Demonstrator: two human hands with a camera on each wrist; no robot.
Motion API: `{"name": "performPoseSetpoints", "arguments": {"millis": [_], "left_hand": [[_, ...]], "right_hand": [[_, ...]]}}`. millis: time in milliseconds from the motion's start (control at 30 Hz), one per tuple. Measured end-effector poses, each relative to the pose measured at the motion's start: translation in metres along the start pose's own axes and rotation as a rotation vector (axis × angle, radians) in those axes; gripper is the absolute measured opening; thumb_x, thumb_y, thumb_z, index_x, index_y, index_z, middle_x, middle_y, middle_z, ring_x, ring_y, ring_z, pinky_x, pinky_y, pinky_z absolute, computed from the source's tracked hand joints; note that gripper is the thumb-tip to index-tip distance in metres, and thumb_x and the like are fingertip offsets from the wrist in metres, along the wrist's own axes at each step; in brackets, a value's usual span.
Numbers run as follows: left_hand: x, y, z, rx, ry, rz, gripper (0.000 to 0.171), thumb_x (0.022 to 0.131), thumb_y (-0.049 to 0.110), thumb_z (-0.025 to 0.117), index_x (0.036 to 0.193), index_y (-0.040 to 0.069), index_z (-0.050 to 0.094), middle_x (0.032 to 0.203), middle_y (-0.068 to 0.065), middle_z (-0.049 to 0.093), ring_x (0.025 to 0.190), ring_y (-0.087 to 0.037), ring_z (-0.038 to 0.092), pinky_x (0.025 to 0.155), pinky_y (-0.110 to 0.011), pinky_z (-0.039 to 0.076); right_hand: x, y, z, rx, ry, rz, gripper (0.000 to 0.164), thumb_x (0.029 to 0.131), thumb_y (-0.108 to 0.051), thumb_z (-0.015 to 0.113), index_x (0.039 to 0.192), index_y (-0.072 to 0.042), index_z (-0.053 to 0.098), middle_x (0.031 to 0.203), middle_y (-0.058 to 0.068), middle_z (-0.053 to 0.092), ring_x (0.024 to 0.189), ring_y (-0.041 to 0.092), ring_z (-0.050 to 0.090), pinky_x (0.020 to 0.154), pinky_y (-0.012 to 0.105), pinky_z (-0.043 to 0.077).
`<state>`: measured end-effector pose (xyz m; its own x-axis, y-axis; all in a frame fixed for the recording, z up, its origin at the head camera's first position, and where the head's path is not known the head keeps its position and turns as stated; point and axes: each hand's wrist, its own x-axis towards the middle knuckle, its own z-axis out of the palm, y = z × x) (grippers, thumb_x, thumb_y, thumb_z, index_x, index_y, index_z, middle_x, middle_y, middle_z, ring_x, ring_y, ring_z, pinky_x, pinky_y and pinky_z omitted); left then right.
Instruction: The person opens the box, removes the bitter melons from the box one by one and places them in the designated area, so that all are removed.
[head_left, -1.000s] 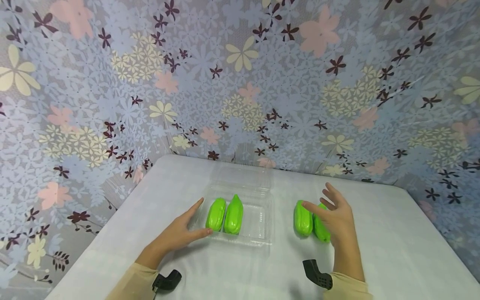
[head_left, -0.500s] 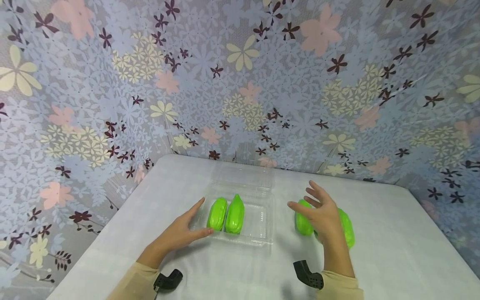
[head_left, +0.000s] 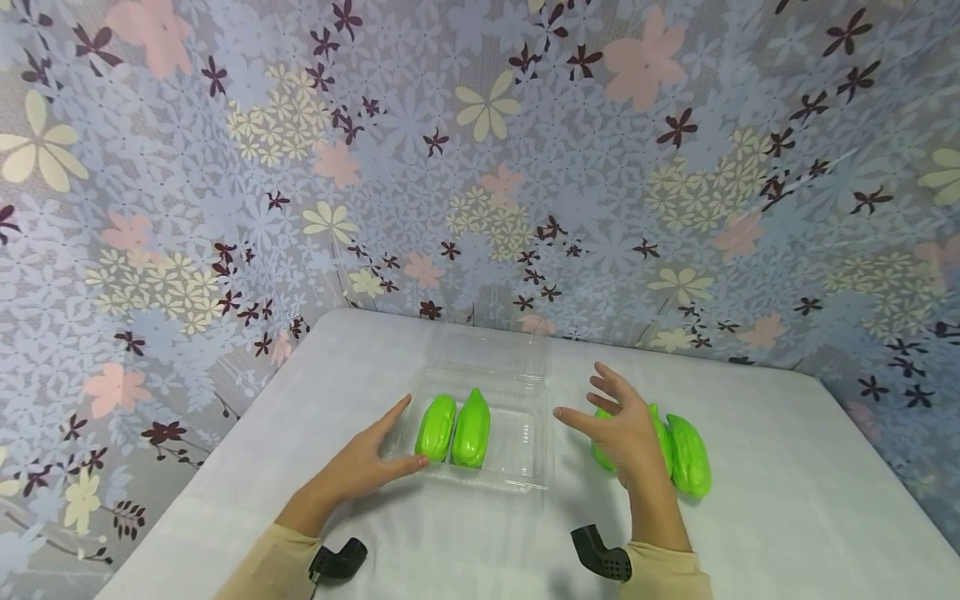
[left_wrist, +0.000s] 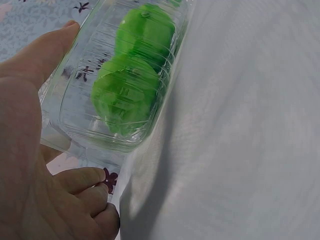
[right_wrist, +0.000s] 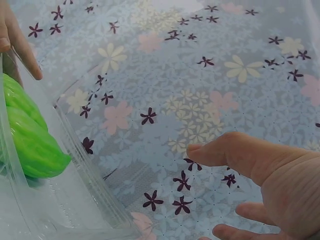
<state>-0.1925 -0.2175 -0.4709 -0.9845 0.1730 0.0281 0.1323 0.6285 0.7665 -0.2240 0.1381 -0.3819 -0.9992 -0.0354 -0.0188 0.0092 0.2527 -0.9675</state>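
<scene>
A clear plastic box [head_left: 517,479], its lid [head_left: 480,354] folded back, contains two glossy bright green, ribbed, vegetable-like pieces [head_left: 471,429] side by side at its left. My left hand [head_left: 360,467] spreads around the box's near left corner. Its thumb touches the front rim and its index finger lies along the left side; its lower fingers bend loosely in the left wrist view. To the right of the box, my right hand [head_left: 618,429] hovers with fingers apart, holding nothing. It partly covers similar green pieces [head_left: 690,454] on the table, three of them visible.
A white cloth covers the table [head_left: 787,500]. Behind it hangs a flower-patterned sheet [head_left: 480,167]. A dark wrist mount [head_left: 337,560] sits on the left wrist and another dark mount [head_left: 600,554] on the right.
My right hand has moved left toward the box, uncovering green pieces that were behind it. The left hand and the box have stayed in place.
</scene>
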Motion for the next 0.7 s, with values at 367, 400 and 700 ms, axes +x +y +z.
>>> {"name": "performPoseSetpoints", "arguments": {"millis": [367, 400, 700], "left_hand": [[-0.001, 0.001, -0.001, -0.005, 0.004, 0.009, 0.103, 0.084, 0.058, 0.076, 0.163, 0.026, 0.018, 0.164, -0.01, 0.023, 0.147, -0.042, 0.024, 0.114, -0.065, 0.023], [-0.001, 0.001, 0.0, -0.004, 0.004, 0.009, 0.104, 0.084, 0.058, 0.076, 0.163, 0.026, 0.018, 0.164, -0.009, 0.023, 0.147, -0.042, 0.024, 0.114, -0.065, 0.023], [0.0, -0.001, 0.0, -0.007, 0.005, 0.013, 0.104, 0.084, 0.058, 0.076, 0.163, 0.026, 0.018, 0.164, -0.009, 0.023, 0.147, -0.041, 0.024, 0.115, -0.064, 0.023]], "right_hand": [[0.0, 0.0, 0.006, -0.009, -0.002, -0.016, 0.103, 0.079, -0.019, 0.089, 0.161, -0.017, 0.027, 0.159, 0.015, 0.034, 0.142, 0.035, 0.037, 0.103, 0.054, 0.047], [0.0, 0.0, 0.007, -0.012, -0.004, -0.022, 0.103, 0.079, -0.02, 0.089, 0.161, -0.017, 0.027, 0.159, 0.015, 0.034, 0.142, 0.035, 0.037, 0.103, 0.053, 0.048], [0.0, 0.001, 0.019, -0.04, -0.028, -0.041, 0.106, 0.075, -0.029, 0.092, 0.16, -0.019, 0.029, 0.159, 0.014, 0.034, 0.141, 0.034, 0.039, 0.103, 0.054, 0.047]]}}
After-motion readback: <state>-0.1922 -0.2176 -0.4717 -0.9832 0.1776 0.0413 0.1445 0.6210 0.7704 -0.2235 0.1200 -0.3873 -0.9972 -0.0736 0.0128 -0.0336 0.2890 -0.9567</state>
